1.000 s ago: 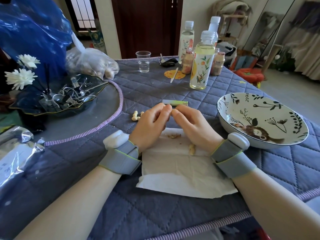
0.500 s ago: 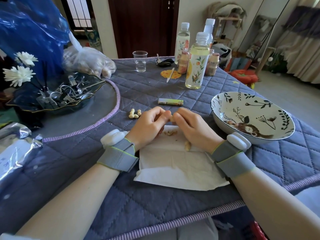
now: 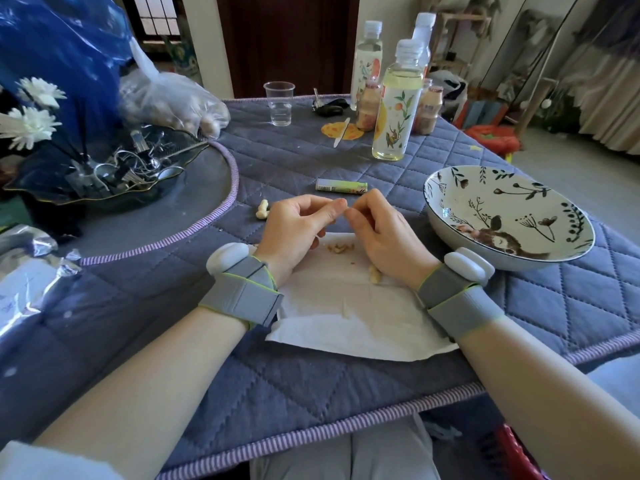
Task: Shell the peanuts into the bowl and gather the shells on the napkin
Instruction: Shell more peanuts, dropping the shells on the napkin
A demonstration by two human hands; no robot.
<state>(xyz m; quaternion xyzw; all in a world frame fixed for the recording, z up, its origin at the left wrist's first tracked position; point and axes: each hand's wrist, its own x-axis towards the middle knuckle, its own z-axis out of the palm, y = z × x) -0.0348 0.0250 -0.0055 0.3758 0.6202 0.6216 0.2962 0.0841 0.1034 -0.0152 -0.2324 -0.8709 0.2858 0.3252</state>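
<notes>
1. Left hand [image 3: 294,226] and right hand [image 3: 384,230] meet fingertip to fingertip above the napkin [image 3: 349,317]; fingers curled, held item not discernible.
2. Bowl [image 3: 450,233] sits right of the napkin, near the desk [image 3: 311,375] edge.
3. Shell fragments [image 3: 341,247] lie on the napkin's far end.

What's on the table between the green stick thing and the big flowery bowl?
Nothing: in the head view, only bare quilted cloth lies between the green tube and the bowl.
</notes>
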